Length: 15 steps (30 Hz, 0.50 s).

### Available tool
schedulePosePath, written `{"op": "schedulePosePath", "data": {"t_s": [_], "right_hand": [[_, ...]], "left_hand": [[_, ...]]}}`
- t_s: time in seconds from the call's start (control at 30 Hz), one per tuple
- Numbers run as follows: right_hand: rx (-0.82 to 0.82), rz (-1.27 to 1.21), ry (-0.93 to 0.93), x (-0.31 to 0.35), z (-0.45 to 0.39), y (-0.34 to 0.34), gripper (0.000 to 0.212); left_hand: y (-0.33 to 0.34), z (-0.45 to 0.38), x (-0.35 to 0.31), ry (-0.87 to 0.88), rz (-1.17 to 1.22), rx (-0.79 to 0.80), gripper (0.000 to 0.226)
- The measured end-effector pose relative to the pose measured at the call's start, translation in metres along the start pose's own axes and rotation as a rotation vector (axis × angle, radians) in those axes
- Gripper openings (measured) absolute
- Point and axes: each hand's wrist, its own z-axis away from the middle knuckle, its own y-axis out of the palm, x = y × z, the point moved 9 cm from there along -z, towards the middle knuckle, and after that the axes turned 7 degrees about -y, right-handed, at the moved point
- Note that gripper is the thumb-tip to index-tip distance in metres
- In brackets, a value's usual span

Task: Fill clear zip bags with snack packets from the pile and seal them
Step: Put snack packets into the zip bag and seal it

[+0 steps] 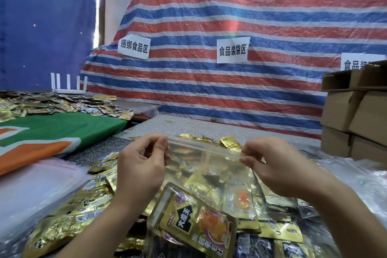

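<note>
Nearest the camera, a gold snack packet with black lettering is seen inside the lower part of a clear zip bag, and more packets are visible through the film above it. The bag is held upright over the pile of gold snack packets spread on the table.

The bag's top strip is pinched at its left end by the left hand, thumb and forefinger curled onto it, and at its right end by the right hand in the same way, so that the strip is stretched between them. Whether the zip is already pressed closed along its length cannot be told.

The step in hand is judged to be the sealing of a filled bag. The next move would call for the two lips to be lined up and pressed together from one end to the other, with no packet corner caught in the track.

A stack of empty clear bags lies to the left, loose clear plastic to the right. Farther off, a green and orange cloth, a second heap of packets, cardboard boxes and a striped tarpaulin with paper signs are seen.
</note>
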Motion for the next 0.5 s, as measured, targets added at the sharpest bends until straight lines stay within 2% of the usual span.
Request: {"op": "schedulePosePath", "data": {"t_s": [0.5], "right_hand": [[-0.058,-0.036,-0.135,0.0051,0.0024,-0.0061,0.022]], "left_hand": [[-0.0001,0.001,-0.0016,-0.023,0.03,0.006,0.021]]}}
